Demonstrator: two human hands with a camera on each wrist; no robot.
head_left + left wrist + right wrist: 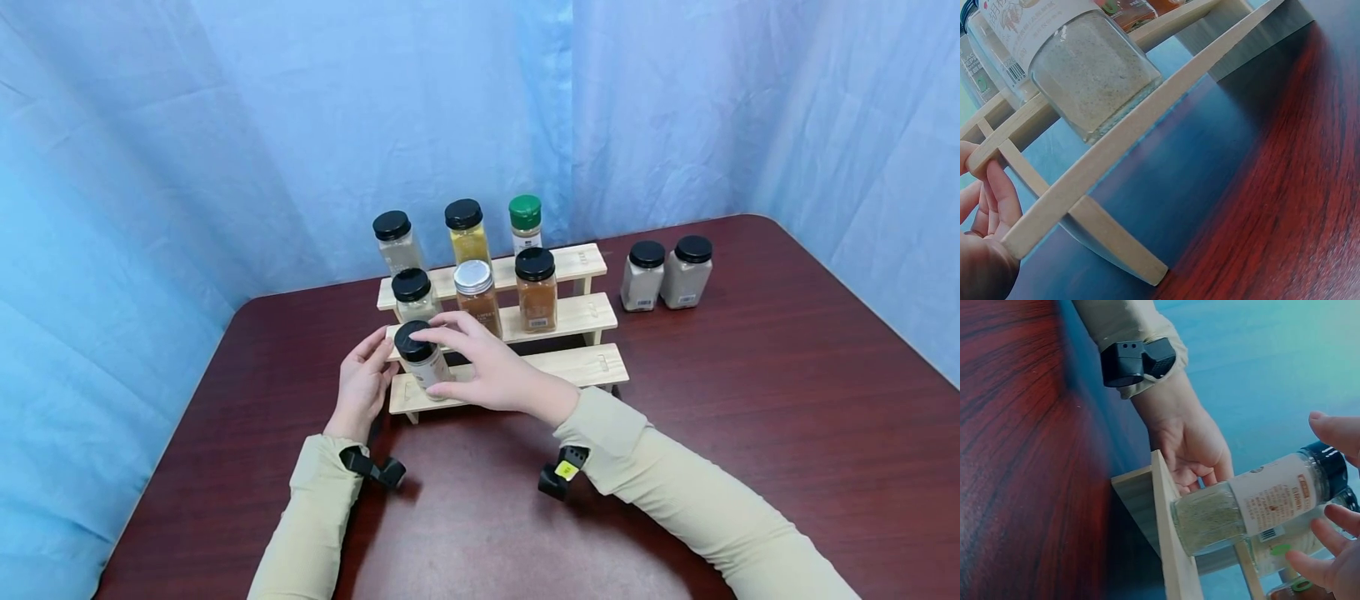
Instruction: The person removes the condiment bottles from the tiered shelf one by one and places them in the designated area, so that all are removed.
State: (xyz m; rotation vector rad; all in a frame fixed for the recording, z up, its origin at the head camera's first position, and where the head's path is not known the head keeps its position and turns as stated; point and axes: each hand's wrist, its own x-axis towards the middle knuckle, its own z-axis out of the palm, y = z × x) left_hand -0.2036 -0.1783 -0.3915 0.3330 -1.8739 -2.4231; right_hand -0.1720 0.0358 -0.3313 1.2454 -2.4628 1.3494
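A three-tier wooden rack stands on a dark red table. On the left of its lowest step leans a tilted spice jar with a black cap, a white label and pale grey-green contents. My right hand reaches over it from the right, and its fingers hold the jar around the cap and upper body. My left hand grips the rack's left end, its fingers against the side rail.
Three jars stand on the top step: black caps, green cap. Three more fill the middle step. Two pale jars stand on the table right of the rack. Blue curtains hang behind.
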